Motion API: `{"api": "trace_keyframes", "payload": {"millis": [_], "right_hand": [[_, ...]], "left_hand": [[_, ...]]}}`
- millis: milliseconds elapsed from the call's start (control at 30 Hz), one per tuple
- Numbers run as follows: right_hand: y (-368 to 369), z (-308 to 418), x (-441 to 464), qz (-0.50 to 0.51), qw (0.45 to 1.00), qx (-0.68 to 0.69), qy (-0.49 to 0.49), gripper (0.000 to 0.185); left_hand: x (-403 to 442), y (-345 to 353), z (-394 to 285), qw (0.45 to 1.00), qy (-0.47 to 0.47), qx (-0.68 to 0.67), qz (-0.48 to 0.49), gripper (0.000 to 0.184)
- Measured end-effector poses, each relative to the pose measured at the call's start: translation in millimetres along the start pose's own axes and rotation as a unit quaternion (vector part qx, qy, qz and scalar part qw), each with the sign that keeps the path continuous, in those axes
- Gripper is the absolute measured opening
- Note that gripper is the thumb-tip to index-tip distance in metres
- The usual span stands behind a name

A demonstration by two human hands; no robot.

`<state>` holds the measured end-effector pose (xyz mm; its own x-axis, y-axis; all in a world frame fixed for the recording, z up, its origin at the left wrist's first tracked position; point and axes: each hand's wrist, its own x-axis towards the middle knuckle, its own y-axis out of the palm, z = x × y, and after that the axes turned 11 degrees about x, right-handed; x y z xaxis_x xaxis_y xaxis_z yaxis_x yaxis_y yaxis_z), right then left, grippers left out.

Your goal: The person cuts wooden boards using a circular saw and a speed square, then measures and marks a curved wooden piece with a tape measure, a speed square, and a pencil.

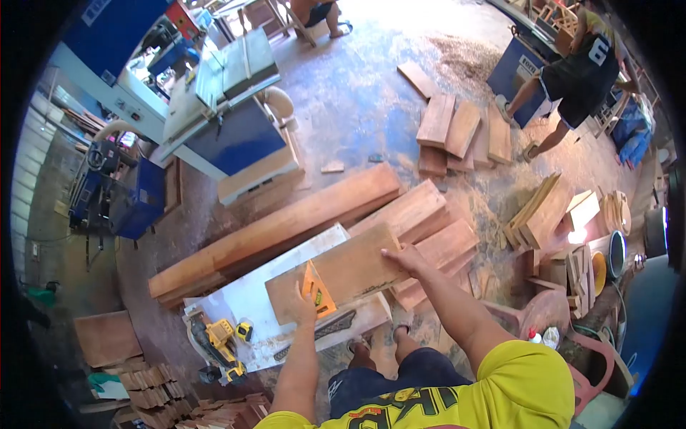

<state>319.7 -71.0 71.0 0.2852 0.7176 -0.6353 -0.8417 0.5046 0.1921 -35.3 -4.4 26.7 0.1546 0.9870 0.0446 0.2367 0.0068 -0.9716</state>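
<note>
Over my feed I saw a white bench [254, 297] below the left hand [306, 309]. Above it was a wooden plank [357, 261], its right end clasped by the right hand [405, 261]. A yellow power tool [220, 334] sat left of the left hand, which held an orange speed square [315, 287] against the plank; nearer that hand was a tape measure [244, 331].

White-topped bench [246, 299], yellow-black power tool [220, 334] and tape measure [244, 331] on it, stacked boards [436, 121] on dusty floor [357, 93]

Blue-sided machine table [246, 136] upper left, pinkish chair [547, 313] lower right.
</note>
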Motion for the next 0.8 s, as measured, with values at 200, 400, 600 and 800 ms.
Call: {"api": "trace_keyframes", "payload": {"millis": [200, 400, 600, 800], "right_hand": [[-59, 69, -60, -0.034, 0.998, 0.038, -0.039, 0.052], [-147, 68, -121, -0.154, 0.975, -0.06, -0.151, 0.052], [-163, 131, -133, -0.24, 0.941, 0.032, -0.238, 0.05], [-148, 117, -20, -0.394, 0.88, -0.044, -0.263, 0.055]], "left_hand": [[22, -18, -61, 0.983, 0.057, -0.144, 0.095, 0.041], [17, -19, -82, 0.932, -0.025, -0.332, 0.144, 0.034], [-1, -25, -62, 0.928, -0.187, -0.274, 0.171, 0.045], [24, 22, -62, 0.964, -0.172, -0.002, 0.201, 0.097]]}}
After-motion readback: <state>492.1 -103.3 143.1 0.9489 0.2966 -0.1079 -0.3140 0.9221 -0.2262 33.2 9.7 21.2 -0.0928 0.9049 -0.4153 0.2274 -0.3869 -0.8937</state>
